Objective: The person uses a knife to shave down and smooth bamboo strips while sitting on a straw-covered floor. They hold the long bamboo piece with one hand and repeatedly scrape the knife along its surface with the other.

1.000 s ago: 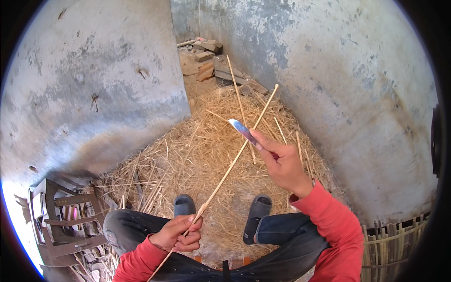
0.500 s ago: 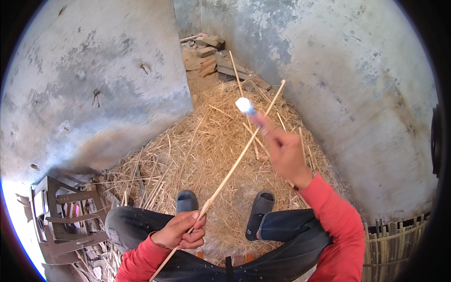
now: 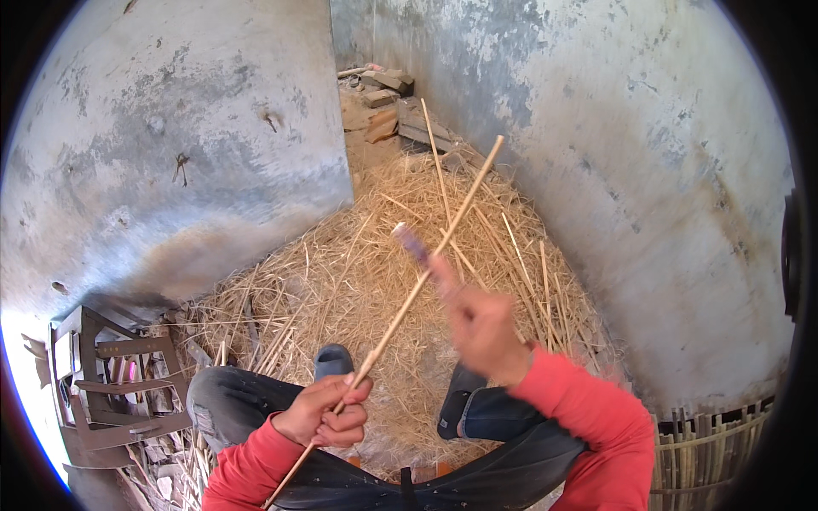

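Note:
My left hand (image 3: 331,411) is closed around a long, pale bamboo stick (image 3: 394,324). The stick slants from low on the left, beside my lap, up to the right. A small curled sliver clings to it just above my fingers. In my right hand (image 3: 487,330), blurred by motion, is a short-bladed knife (image 3: 411,244). Its blade lies across the upper half of the stick and points up and to the left, with one finger stretched toward it. The handle is hidden in my grip.
Straw-like shavings (image 3: 341,281) cover the floor, with loose thin sticks (image 3: 436,157) on them. Bricks (image 3: 388,81) lie in the far corner between grey walls (image 3: 630,187). A broken dark frame (image 3: 128,387) stands at left; a slatted bamboo basket (image 3: 707,456) at lower right.
My right hand and the knife have moved down and left along the stick, toward my left hand. The bright glare on the blade has shrunk. My left hand keeps its hold.

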Action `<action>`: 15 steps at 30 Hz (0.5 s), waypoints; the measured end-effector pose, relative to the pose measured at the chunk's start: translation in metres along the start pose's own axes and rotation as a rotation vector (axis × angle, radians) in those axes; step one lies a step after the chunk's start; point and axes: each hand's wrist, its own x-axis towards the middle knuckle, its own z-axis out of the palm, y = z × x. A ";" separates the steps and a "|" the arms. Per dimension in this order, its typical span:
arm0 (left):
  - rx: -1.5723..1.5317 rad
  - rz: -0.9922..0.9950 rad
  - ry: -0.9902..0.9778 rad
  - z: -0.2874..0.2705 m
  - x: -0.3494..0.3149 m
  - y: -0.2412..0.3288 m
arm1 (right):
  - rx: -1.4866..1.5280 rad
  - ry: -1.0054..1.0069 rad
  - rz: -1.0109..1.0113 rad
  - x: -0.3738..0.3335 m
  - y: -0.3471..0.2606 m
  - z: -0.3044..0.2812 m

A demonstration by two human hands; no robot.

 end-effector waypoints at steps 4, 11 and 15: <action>-0.073 0.024 -0.019 -0.009 -0.007 0.002 | 0.009 -0.049 -0.086 -0.010 0.000 0.014; -0.044 0.026 -0.045 -0.007 0.004 0.001 | 0.081 -0.186 -0.122 -0.029 -0.010 0.024; -0.053 0.028 -0.081 -0.008 0.002 0.001 | 0.070 -0.100 0.122 -0.001 -0.023 0.011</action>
